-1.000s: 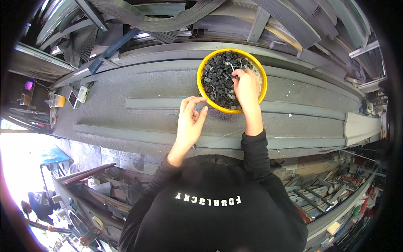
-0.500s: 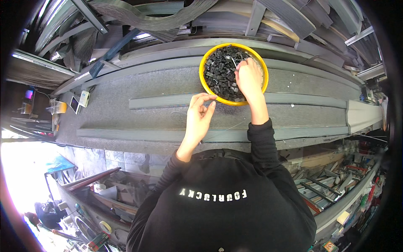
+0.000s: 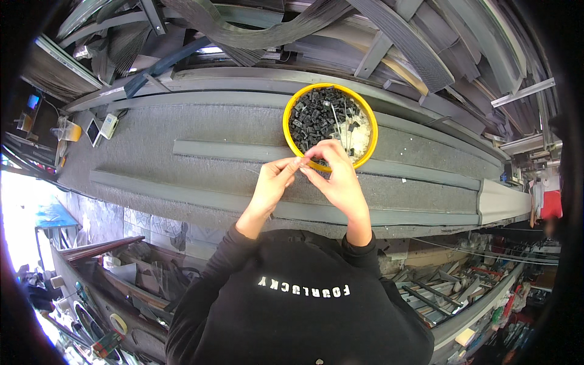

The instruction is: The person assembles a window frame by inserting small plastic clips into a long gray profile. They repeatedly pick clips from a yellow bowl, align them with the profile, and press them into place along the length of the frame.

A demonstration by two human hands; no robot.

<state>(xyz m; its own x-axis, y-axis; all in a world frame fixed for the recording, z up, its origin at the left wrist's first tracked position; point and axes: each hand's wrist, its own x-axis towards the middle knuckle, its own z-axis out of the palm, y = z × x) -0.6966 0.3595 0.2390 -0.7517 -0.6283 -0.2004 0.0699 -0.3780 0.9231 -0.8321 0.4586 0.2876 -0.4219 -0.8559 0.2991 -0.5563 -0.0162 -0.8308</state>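
A round yellow basin [image 3: 286, 126] stands on the bench in front of me. Small black plastic pieces [image 3: 313, 115] fill its left side, and small whitish pieces [image 3: 362, 132] lie at its right. Two or three thin metal rods [image 3: 347, 125] stick up among them. My left hand [image 3: 271, 187] and my right hand [image 3: 339, 182] meet at the basin's near rim, fingertips together. Each has thumb and fingers pinched. What they hold between them, if anything, is too small and too covered to name.
Long grey strips [image 3: 231, 149] lie lengthwise along the grey bench, one of them [image 3: 182, 193] nearer me. A pale curved sheet [image 3: 504, 202] covers the right end. To the left are a phone [image 3: 94, 131], a small white device [image 3: 109, 125] and a cup of orange drink [image 3: 70, 132].
My right hand has come out of the basin toward me and met my left hand, whose fingers have closed to a pinch. The whitish pieces and rods now show. The view has shifted slightly.
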